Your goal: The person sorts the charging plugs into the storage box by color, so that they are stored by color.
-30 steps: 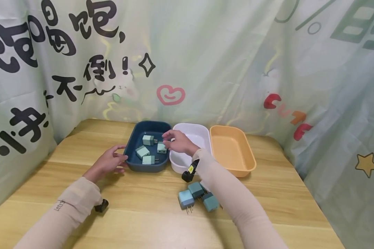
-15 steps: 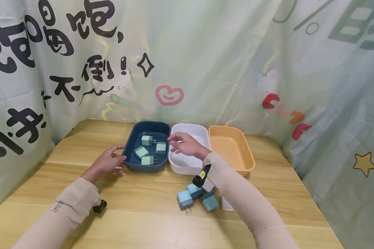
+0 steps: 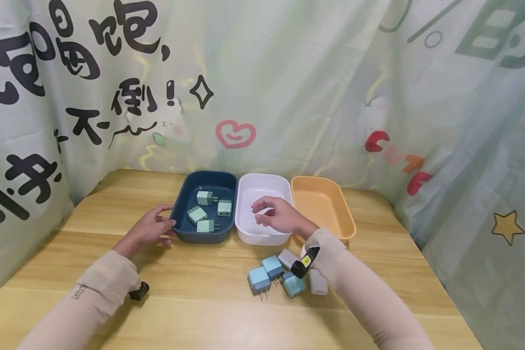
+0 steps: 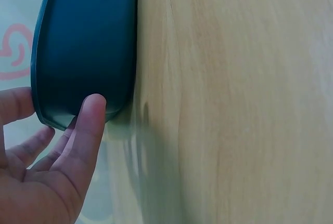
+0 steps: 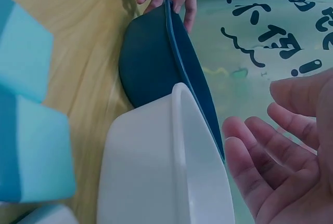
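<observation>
Several pale green plug adapters (image 3: 224, 208) with metal prongs lie inside the dark blue tray (image 3: 207, 180). My left hand (image 3: 150, 227) touches that tray at its left end, thumb on the outer wall and another finger by the rim in the left wrist view. Above the white tray (image 3: 263, 182) hovers my right hand (image 3: 282, 215), fingers loosely bent around nothing. On the table in front of the trays sit three two-tone blue plug adapters (image 3: 259, 280), prongs showing on some. White plug adapters (image 3: 318, 282) lie beside them, partly hidden by the right wrist and its camera.
An orange tray (image 3: 321, 197) stands right of the white one, the three side by side along the back of the wooden table (image 3: 192, 301). Behind it hangs a printed curtain (image 3: 288, 87). The right forearm passes over the table's right part.
My right hand has drawn back rightward from the blue tray to above the white one, uncovering more white adapters. My left hand stays at the blue tray's edge.
</observation>
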`<state>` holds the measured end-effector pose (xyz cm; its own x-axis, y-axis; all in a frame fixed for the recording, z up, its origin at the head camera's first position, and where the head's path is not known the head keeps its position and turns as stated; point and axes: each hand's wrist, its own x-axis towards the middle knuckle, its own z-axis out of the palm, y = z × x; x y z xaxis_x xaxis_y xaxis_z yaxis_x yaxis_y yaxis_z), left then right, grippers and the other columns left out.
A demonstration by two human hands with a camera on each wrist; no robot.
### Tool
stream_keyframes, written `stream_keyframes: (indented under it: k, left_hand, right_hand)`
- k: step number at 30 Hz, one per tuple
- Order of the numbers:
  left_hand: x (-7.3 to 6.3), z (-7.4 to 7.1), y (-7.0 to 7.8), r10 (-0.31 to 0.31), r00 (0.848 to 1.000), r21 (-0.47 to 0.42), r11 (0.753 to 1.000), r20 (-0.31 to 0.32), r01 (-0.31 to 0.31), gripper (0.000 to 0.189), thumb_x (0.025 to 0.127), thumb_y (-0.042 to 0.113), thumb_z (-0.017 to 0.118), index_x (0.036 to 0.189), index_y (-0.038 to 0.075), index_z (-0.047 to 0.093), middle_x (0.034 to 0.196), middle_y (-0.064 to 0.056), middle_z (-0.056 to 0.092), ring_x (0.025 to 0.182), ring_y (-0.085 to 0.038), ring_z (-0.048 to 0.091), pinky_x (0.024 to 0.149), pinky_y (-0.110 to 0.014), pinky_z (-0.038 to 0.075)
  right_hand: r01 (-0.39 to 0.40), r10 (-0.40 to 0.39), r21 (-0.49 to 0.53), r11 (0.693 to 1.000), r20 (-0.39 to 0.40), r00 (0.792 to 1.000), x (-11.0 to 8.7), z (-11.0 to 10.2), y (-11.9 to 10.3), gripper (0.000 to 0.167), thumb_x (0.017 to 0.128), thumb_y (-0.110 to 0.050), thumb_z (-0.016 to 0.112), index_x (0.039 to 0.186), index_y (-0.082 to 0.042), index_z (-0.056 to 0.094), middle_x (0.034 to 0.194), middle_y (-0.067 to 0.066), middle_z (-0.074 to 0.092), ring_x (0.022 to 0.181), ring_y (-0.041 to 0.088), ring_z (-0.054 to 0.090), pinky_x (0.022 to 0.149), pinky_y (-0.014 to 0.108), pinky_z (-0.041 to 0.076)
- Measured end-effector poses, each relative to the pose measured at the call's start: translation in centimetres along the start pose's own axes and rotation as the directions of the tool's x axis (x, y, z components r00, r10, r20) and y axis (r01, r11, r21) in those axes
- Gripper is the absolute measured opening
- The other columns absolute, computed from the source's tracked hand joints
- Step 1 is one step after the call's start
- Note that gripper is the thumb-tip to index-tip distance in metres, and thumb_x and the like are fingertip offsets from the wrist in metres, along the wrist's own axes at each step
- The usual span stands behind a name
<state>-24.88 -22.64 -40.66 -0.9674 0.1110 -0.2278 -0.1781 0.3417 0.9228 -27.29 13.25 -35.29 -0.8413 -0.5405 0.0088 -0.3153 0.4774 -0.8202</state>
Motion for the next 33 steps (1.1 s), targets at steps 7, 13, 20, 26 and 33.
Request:
stream_keyframes:
  k: [7, 13, 20, 26, 33]
  left_hand:
    - [0.0, 0.1, -0.1, 0.025, 1.000, -0.012, 1.000, 0.010, -0.025, 0.060, 0.100, 0.008, 0.049, 0.152, 0.003, 0.020, 0.129, -0.032, 0.046, 0.090, -0.029, 0.063, 0.073, -0.038, 0.057]
    - [0.0, 0.0, -0.1, 0.034, 0.999, -0.012, 0.999, 0.008, -0.034, 0.060, 0.100, 0.007, 0.049, 0.152, 0.002, 0.021, 0.127, -0.032, 0.047, 0.090, -0.030, 0.063, 0.072, -0.038, 0.058]
    - [0.2, -0.2, 0.1, 0.016, 1.000, 0.013, 1.000, 0.009, -0.016, 0.060, 0.100, 0.007, 0.049, 0.153, 0.004, 0.021, 0.128, -0.031, 0.047, 0.093, -0.031, 0.062, 0.073, -0.037, 0.058]
    - [0.2, -0.3, 0.3, 0.014, 1.000, 0.037, 0.999, 0.004, -0.014, 0.060, 0.100, 0.008, 0.049, 0.153, 0.004, 0.021, 0.127, -0.029, 0.048, 0.092, -0.029, 0.062, 0.074, -0.036, 0.057]
    - [0.3, -0.3, 0.2, 0.011, 1.000, 0.043, 0.999, 0.004, -0.011, 0.060, 0.100, 0.007, 0.049, 0.153, 0.004, 0.021, 0.127, -0.030, 0.048, 0.091, -0.030, 0.062, 0.074, -0.036, 0.057]
  right_hand:
    - [-0.002, 0.002, 0.031, 1.000, -0.002, 1.000, -2.8, -0.4, 1.5, 0.029, 0.092, -0.006, 0.064, 0.120, -0.001, 0.058, 0.111, 0.012, 0.062, 0.092, 0.022, 0.065, 0.082, 0.035, 0.054]
    - [0.043, -0.042, -0.017, 0.999, 0.022, 0.999, -5.2, -0.4, 3.1, 0.027, 0.093, -0.009, 0.064, 0.118, -0.001, 0.059, 0.107, 0.009, 0.064, 0.088, 0.021, 0.066, 0.080, 0.035, 0.052]
    - [0.053, -0.050, -0.060, 0.997, 0.059, 0.997, -7.4, -0.4, 4.4, 0.024, 0.094, -0.011, 0.063, 0.116, -0.002, 0.060, 0.107, 0.013, 0.065, 0.082, 0.018, 0.062, 0.078, 0.034, 0.051]
    - [0.064, -0.059, -0.054, 0.996, 0.088, 0.994, -8.7, -0.5, 5.1, 0.027, 0.094, -0.011, 0.064, 0.117, 0.002, 0.059, 0.109, 0.017, 0.063, 0.081, 0.017, 0.062, 0.075, 0.031, 0.052]
    - [0.080, -0.073, -0.055, 0.995, 0.116, 0.991, -10.1, -0.7, 5.8, 0.026, 0.090, -0.007, 0.066, 0.114, 0.001, 0.060, 0.106, 0.012, 0.064, 0.085, 0.020, 0.064, 0.078, 0.032, 0.052]
